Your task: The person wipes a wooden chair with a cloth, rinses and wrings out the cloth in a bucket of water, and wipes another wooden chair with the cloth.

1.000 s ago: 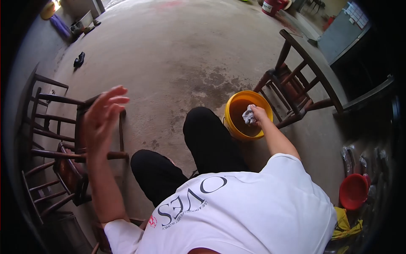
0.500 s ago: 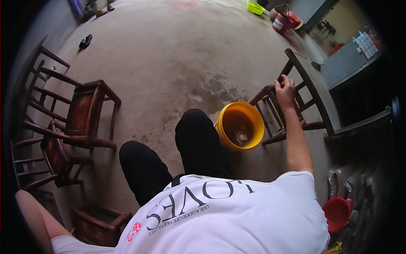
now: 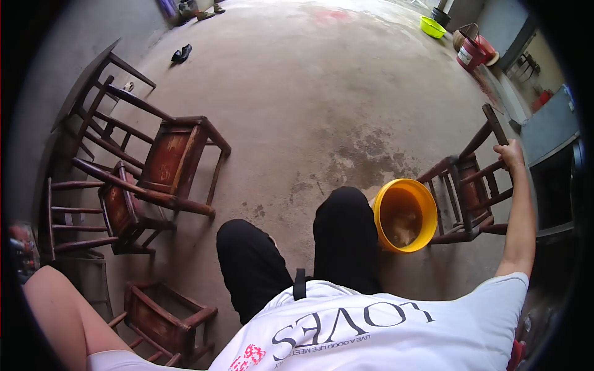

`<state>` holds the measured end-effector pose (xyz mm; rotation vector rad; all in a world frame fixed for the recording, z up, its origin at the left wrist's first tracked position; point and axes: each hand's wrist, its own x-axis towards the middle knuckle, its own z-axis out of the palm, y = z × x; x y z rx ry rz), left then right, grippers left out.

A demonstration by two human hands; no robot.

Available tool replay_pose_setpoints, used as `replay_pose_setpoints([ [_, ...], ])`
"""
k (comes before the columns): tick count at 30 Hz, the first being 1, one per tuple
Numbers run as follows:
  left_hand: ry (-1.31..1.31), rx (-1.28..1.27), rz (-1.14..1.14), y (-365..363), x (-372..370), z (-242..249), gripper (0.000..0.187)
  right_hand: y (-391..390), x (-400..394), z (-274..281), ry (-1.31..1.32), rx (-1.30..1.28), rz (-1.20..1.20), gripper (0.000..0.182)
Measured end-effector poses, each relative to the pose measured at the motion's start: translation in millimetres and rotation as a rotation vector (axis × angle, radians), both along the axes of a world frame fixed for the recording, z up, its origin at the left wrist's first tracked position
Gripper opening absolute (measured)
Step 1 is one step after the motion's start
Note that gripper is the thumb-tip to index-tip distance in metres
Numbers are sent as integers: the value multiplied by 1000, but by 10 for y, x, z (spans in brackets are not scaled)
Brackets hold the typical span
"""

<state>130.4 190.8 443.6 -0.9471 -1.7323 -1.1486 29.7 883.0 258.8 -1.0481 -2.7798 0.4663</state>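
The right hand's (image 3: 510, 154) fingers are clamped on the wooden chair's (image 3: 495, 125) top rail, a yellow bucket (image 3: 429, 213) of brownish water left of them; the left hand's fingers I cannot tell.

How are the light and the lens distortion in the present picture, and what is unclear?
Head view: strong fisheye curving, black corners; brightest glare on the far floor, deep shadow at the right edge; the pale lump inside the yellow bucket is indistinct.
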Motion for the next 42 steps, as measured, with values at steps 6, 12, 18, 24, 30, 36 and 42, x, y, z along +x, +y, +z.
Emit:
replay_pose_setpoints([
  [6, 100, 45, -66, 103, -196, -7, 67, -367, -201, 112, -10, 112, 10, 22],
  [12, 271, 78, -68, 159, -234, 58, 65, -1146, -723, 101, 91, 283, 307, 24],
  [18, 238, 61, -29, 67, 33, 108, 64, -2491, -1224, 167, 48, 169, 606, 28],
  [24, 305, 44, -7, -77, 221, 204, 62, -3931, -1389, 213, -82, 178, 948, 42],
  [30, 277, 45, -16, -169, 256, 184, 61, -5254, -1347, 319, -224, -40, 1230, 37],
  [36, 168, 80, -18, -295, 348, 95, 59, -5510, -1296, 315, -148, -207, 1743, 68],
  [42, 174, 126, -31, -404, 508, 48, 58, -4130, -1497, 249, -543, -364, 1285, 65],
])
